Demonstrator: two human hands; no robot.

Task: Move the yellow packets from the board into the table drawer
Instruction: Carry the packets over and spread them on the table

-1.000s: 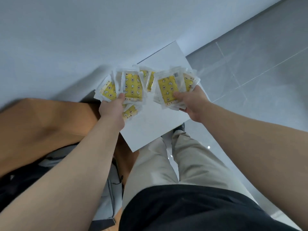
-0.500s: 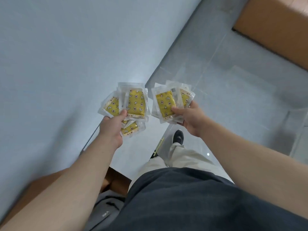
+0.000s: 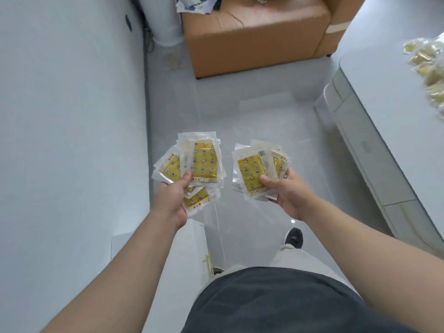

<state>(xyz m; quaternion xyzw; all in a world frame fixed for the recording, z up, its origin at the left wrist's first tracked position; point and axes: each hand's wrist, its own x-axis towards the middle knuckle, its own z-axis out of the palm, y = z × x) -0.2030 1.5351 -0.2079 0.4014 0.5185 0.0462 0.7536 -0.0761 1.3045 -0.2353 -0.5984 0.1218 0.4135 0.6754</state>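
My left hand grips a fan of several yellow packets in clear wrappers, thumb on top. My right hand holds a second stack of yellow packets the same way. Both bundles hang in the air over the grey floor, side by side and apart. At the right stands a pale grey table with drawer fronts along its side; the drawers look closed. More yellow packets lie blurred on its top at the right edge. The board is out of view.
A white wall runs along the left. A brown cardboard box stands on the floor ahead, with a second box beside it. My legs and a black shoe are below. A small yellow item lies on the floor.
I have turned away from the white board and the wooden surface. The view swung right, bringing the boxes and the grey table into sight. Both hands kept their packets.
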